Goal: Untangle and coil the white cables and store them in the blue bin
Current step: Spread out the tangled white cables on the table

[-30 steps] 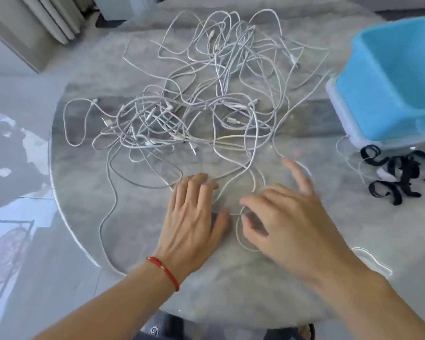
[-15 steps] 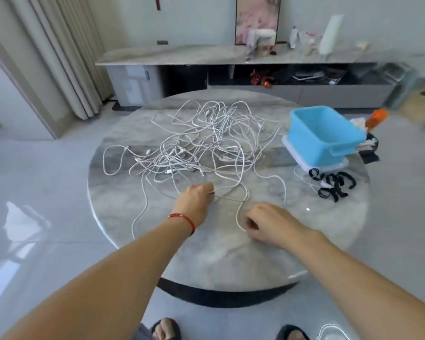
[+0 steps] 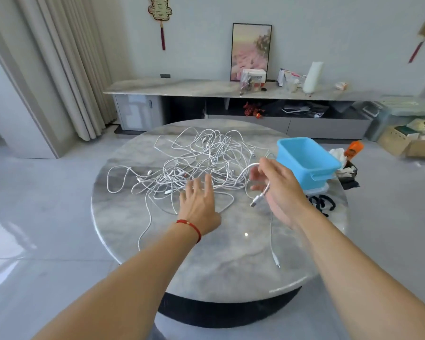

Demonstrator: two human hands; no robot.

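Note:
A tangle of white cables [image 3: 196, 165] lies on the far half of the round marble table [image 3: 231, 261]. My right hand [image 3: 277, 190] is raised above the table and grips one white cable [image 3: 261, 196] near its USB plug, which hangs below my fingers. That cable arcs from the top of my hand back toward the pile. My left hand [image 3: 199, 202] hovers flat with fingers apart over the near edge of the tangle, holding nothing. The blue bin [image 3: 307, 160] stands at the table's right side, just behind my right hand.
Black straps [image 3: 322, 204] lie on the table below the bin. One loose cable end [image 3: 275, 256] trails toward the near right edge. Beyond the table are a low sideboard [image 3: 231, 94], curtains [image 3: 66, 69] and cardboard boxes [image 3: 407, 141] on the floor.
My right hand has lifted off the table with a cable end in its grip. My left hand let go and opened over the pile. The view has tilted up and pulled back.

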